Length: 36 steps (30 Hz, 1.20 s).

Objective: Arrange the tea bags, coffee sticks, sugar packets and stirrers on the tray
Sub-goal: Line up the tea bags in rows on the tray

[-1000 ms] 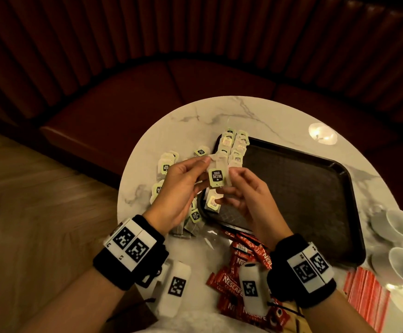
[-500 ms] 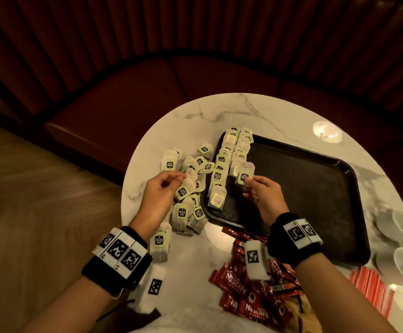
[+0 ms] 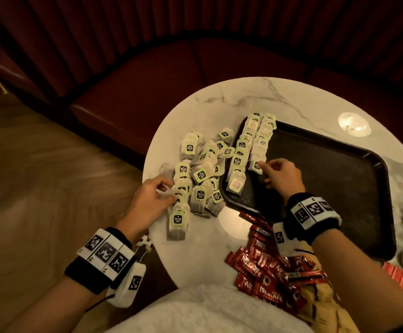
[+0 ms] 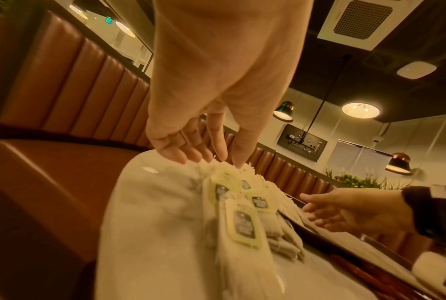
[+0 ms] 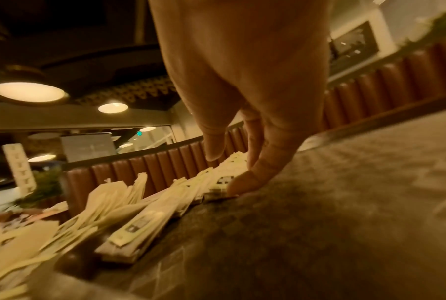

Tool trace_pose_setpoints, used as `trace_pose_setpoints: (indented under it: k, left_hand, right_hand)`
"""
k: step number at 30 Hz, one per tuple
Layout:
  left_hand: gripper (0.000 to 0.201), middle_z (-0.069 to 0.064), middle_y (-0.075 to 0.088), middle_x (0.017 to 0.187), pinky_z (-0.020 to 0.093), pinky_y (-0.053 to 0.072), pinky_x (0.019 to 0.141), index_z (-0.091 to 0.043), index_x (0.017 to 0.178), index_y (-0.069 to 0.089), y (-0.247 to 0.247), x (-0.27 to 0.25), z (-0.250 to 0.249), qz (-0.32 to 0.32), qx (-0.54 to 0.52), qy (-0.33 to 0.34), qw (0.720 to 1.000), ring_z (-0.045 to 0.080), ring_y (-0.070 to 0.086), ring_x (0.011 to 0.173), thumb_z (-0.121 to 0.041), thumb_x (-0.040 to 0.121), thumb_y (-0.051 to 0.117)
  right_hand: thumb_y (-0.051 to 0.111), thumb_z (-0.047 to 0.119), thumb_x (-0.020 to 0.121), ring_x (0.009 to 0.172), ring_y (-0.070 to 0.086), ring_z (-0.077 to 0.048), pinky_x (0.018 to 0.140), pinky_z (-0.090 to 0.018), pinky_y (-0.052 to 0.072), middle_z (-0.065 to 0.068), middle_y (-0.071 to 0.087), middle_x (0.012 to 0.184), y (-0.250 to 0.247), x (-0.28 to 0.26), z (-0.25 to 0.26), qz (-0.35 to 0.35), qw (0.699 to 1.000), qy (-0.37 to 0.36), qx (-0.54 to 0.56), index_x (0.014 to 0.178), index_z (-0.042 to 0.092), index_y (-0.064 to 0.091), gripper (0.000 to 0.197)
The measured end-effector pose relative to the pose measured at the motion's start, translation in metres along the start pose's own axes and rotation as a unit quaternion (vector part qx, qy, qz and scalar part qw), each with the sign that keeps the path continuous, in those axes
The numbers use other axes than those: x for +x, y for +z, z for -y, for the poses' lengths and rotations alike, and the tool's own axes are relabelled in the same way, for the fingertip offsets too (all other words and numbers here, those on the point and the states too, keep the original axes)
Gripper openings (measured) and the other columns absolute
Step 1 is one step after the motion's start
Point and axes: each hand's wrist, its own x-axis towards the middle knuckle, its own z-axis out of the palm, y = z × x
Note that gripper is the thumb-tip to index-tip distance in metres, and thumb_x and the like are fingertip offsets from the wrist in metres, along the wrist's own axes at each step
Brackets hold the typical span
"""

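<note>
**brewfan:** Big picture first: round marble table (image 3: 195, 111) filled the centre-right of the head view, with the dark tray (image 3: 339, 179) on its right half. Two overlapping rows of tea bags (image 3: 248, 145) ran along the tray's left edge, and a loose heap of tea bags (image 3: 202, 169) sat on the marble just left of the tray. Red coffee sticks (image 3: 265, 267) were piled off the tray at the bottom centre.

**tray_nerd:** And the hands?

**brewfan:** Right hand (image 3: 283, 175) was over the tray, fingertips pressing down the nearest bag of the right-hand row (image 3: 255, 164), fingers fairly straight, nothing clamped. Left hand (image 3: 147, 200) was at the heap's lower-left edge, thumb and fingers closing on something pale there; the wrist view was too blurry to say whether it actually had it pinched.

**tray_nerd:** How would those bags handle?

**brewfan:** My guess: very light, soft and floppy, thin paper that tears easily, with tags that snag on neighbours. I'd pinch one by the top edge near the tag instead of squeezing the pouch.
</note>
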Motion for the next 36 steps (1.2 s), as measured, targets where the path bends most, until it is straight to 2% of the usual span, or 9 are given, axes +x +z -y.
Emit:
trace_pose_setpoints:
  k: [7,11,15,18,22,26,29,34,36]
  left_hand:
    - [0.101,0.004,0.036,0.129,0.048,0.048,0.098,-0.027,0.142,0.034,0.003,-0.014,0.008,0.090,0.062,-0.090,0.990,0.025,0.051,0.111,-0.025,0.059,0.092]
    - [0.110,-0.001,0.040,0.125,0.050,0.048,0.099,-0.026,0.148,0.029,0.008,-0.010,0.008,0.118,0.061,-0.080,0.988,0.029,0.055,0.114,-0.020,0.058,0.093]
    - [0.104,0.001,0.055,0.126,0.050,0.052,0.092,-0.023,0.141,0.039,0.009,-0.007,0.007,0.114,0.038,-0.059,0.991,0.026,0.063,0.104,-0.014,0.054,0.094]
    - [0.089,0.001,0.060,0.120,0.048,0.055,0.087,-0.018,0.132,0.045,0.010,-0.007,0.002,0.112,0.028,-0.048,0.992,0.025,0.066,0.097,-0.008,0.057,0.092]
    - [0.065,0.002,0.061,0.111,0.047,0.055,0.081,-0.019,0.111,0.053,0.011,-0.008,0.004,0.107,0.042,-0.007,0.993,0.022,0.064,0.093,-0.009,0.058,0.091]
    - [0.045,0.001,0.066,0.103,0.045,0.058,0.075,-0.024,0.094,0.055,0.013,-0.012,0.007,0.112,0.042,0.021,0.993,0.020,0.067,0.090,-0.016,0.065,0.089]
    - [0.040,0.002,0.070,0.093,0.043,0.059,0.070,-0.021,0.092,0.056,0.013,-0.014,0.006,0.111,0.031,0.029,0.993,0.019,0.070,0.080,-0.007,0.068,0.085]
    - [0.038,0.004,0.068,0.093,0.035,0.056,0.065,-0.017,0.091,0.061,0.007,-0.011,-0.002,0.120,-0.035,0.005,0.992,0.020,0.065,0.073,-0.004,0.066,0.086]
    - [0.036,0.007,0.068,0.094,0.034,0.057,0.063,-0.011,0.093,0.062,0.000,-0.009,-0.007,0.124,-0.100,-0.030,0.987,0.025,0.066,0.073,0.004,0.067,0.083]
  right_hand:
    - [0.064,0.032,0.093,0.082,0.068,-0.011,0.065,-0.020,0.055,0.003,0.066,0.100,0.017,-0.064,0.029,0.190,0.973,-0.124,-0.033,0.115,0.022,0.060,0.024]
    - [0.071,0.027,0.090,0.083,0.066,-0.012,0.070,-0.017,0.054,0.001,0.064,0.105,0.049,-0.075,0.028,0.249,0.948,-0.188,-0.060,0.119,0.019,0.061,0.032]
    - [0.075,0.022,0.087,0.099,0.061,-0.013,0.073,-0.007,0.048,0.001,0.051,0.135,0.076,-0.077,0.036,0.260,0.937,-0.227,-0.054,0.139,0.019,0.050,0.058]
    - [0.077,0.021,0.084,0.110,0.061,-0.019,0.088,-0.021,0.051,-0.002,0.048,0.143,0.091,-0.076,0.042,0.284,0.934,-0.215,-0.029,0.147,0.019,0.041,0.073]
    - [0.081,0.016,0.080,0.099,0.057,-0.013,0.089,-0.021,0.047,-0.003,0.056,0.122,0.100,-0.078,0.042,0.318,0.924,-0.207,-0.046,0.146,0.016,0.041,0.077]
    - [0.085,0.012,0.073,0.095,0.060,-0.011,0.079,-0.015,0.051,-0.004,0.061,0.119,0.109,-0.080,0.034,0.350,0.904,-0.232,-0.075,0.134,0.011,0.054,0.069]
    - [0.086,0.018,0.071,0.104,0.057,-0.017,0.090,-0.025,0.048,-0.006,0.059,0.120,0.113,-0.085,0.028,0.328,0.896,-0.273,-0.119,0.128,0.014,0.057,0.064]
    - [0.078,0.008,0.079,0.079,0.060,-0.012,0.062,-0.012,0.048,-0.008,0.066,0.102,0.104,-0.088,0.038,0.319,0.906,-0.264,-0.087,0.116,0.007,0.067,0.038]
    - [0.078,0.009,0.080,0.076,0.062,-0.012,0.062,-0.014,0.052,-0.009,0.069,0.102,0.095,-0.086,0.045,0.316,0.915,-0.246,-0.050,0.114,0.009,0.068,0.035]
